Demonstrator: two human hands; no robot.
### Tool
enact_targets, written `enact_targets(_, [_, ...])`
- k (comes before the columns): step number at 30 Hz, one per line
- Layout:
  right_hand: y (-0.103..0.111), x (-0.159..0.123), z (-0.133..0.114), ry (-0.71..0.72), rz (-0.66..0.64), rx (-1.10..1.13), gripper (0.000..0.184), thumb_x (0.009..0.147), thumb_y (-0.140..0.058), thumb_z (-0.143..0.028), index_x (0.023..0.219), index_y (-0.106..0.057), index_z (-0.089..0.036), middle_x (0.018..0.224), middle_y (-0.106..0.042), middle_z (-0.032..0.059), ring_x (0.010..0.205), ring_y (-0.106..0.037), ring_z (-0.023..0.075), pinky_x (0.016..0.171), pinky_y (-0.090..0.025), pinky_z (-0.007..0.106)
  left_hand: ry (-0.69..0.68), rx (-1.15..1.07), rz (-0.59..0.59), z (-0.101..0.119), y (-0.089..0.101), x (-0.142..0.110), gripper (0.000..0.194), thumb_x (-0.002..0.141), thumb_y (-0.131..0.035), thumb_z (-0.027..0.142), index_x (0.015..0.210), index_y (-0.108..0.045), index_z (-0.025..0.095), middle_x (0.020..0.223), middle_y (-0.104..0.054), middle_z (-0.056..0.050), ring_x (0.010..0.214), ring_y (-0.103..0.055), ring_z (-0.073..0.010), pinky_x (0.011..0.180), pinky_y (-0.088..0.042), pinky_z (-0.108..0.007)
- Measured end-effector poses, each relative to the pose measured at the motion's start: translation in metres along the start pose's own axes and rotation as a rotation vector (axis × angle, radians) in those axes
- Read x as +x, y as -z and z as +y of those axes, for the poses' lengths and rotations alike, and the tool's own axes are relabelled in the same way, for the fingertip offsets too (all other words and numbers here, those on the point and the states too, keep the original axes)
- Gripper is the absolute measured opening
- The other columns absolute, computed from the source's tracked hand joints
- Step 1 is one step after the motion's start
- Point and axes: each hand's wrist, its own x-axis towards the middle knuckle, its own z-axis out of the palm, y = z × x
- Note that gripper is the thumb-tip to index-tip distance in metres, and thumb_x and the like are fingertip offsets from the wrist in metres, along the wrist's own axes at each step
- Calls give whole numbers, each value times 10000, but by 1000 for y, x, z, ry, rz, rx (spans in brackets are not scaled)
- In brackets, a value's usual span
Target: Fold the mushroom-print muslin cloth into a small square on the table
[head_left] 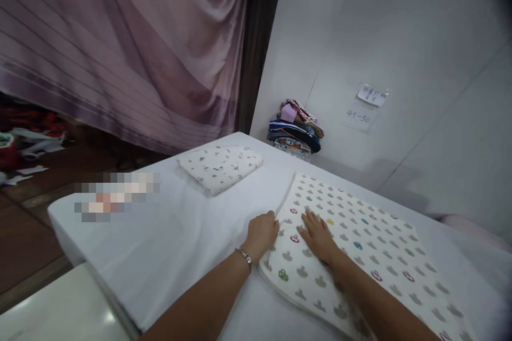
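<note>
A cream cloth with grey and coloured prints point(372, 245) lies flat on the white-covered table point(168, 234). My right hand point(318, 234) rests flat on the cloth near its left edge, fingers stretched out. My left hand point(262, 234) sits at the cloth's left edge with fingers curled round the hem; a bracelet is on that wrist. A folded white cloth with small grey prints point(221, 168) lies farther back on the table, apart from both hands.
A stack of folded colourful fabrics point(296, 130) stands at the table's far corner against the white wall. Paper notes point(372, 96) are stuck on the wall. A mauve curtain point(132, 48) hangs at left. A blurred patch point(116, 197) lies near the table's left edge.
</note>
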Motion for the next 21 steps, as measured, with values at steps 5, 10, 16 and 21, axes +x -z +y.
enact_targets(5, [4,18,-12,-1,19,40,544,933,-273,-442,1398,-359,-172,1509,-211,75,1396,-124,215,1129,-132,430,41,-58,-3,-3,3,3,258,867,-398,328,972,-579,177,942,-671,-93,906,-615,-223,754,-414,-313])
enact_targets(10, [-2,14,-23,33,33,32,551,936,-275,-426,1410,-341,-153,1509,-203,82,1395,-124,228,1132,-112,448,36,-97,-6,-8,3,6,259,851,-431,327,999,-582,177,942,-675,-97,901,-616,-222,739,-415,-306])
enact_targets(16, [-11,-68,-60,178,13,144,588,909,-351,-426,1432,-298,-163,1494,-233,77,1385,-171,245,1127,-154,483,70,-163,-42,-10,7,11,277,833,-454,331,1020,-583,172,997,-670,-107,951,-608,-235,771,-418,-309])
enact_targets(21, [-22,-117,-87,228,24,124,683,837,-486,-354,1451,-247,-175,1487,-252,84,1369,-212,293,1108,-177,530,80,-218,-61,-12,10,17,275,831,-450,348,991,-595,176,1016,-670,-98,951,-610,-222,798,-418,-294])
